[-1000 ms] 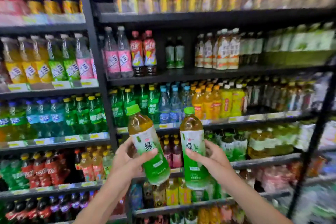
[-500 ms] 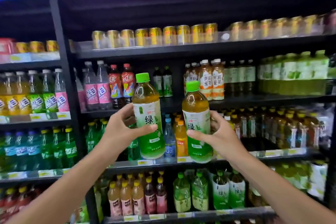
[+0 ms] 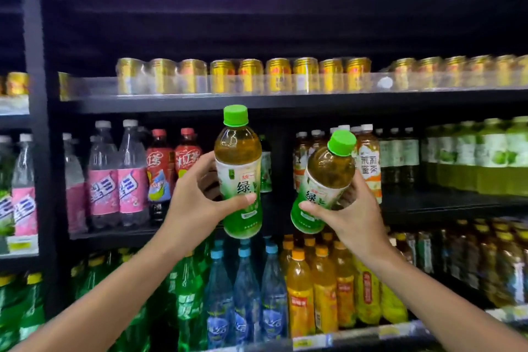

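I hold two green-tea bottles with green caps in front of a drinks shelf. My left hand (image 3: 194, 200) grips the left bottle (image 3: 238, 157) round its label and keeps it upright. The right bottle (image 3: 325, 177) leans to the right in the grip of my right hand (image 3: 351, 214), thumb across its label. Both bottles are level with the second shelf (image 3: 428, 203), in front of a dark gap between red-capped bottles (image 3: 173, 168) and tea bottles (image 3: 368, 160).
Gold cans (image 3: 248, 76) line the top shelf behind a clear rail. Pink-label bottles (image 3: 117, 180) stand at the left, pale green bottles (image 3: 483, 154) at the right. Below are blue water bottles (image 3: 245, 288), orange bottles (image 3: 314, 286) and green bottles (image 3: 183, 294). A black upright (image 3: 40, 128) divides the shelving.
Both hands have risen with the bottles from the lower shelves up to the second shelf, and my view has tilted upward. The right bottle now leans to the right.
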A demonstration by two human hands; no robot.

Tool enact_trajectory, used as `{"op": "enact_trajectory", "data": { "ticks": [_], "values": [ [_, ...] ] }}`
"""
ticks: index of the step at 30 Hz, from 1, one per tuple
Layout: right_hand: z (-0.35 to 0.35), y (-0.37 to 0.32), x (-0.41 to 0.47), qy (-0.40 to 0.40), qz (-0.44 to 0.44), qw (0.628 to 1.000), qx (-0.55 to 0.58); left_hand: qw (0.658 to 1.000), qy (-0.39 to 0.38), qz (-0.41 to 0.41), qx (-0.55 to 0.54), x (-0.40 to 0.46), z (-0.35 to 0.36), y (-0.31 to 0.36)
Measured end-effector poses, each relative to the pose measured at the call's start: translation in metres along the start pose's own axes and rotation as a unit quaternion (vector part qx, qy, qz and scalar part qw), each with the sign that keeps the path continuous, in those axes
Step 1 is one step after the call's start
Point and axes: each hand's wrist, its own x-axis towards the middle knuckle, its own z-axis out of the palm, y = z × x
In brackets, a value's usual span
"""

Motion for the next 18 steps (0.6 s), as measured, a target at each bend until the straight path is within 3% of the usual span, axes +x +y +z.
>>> {"op": "enact_trajectory", "data": {
  "ticks": [7, 18],
  "values": [
    [0.025, 0.046, 0.062, 0.004, -0.037, 0.998, -0.048, 0.999, -0.002, 0.028, -0.023, 0.062, 0.011, -0.061],
    [0.044, 0.124, 0.143, -0.062, 0.042, 0.988, -0.135, 1.000, 0.003, 0.003, 0.004, 0.094, 0.042, -0.107]
  ]
}}
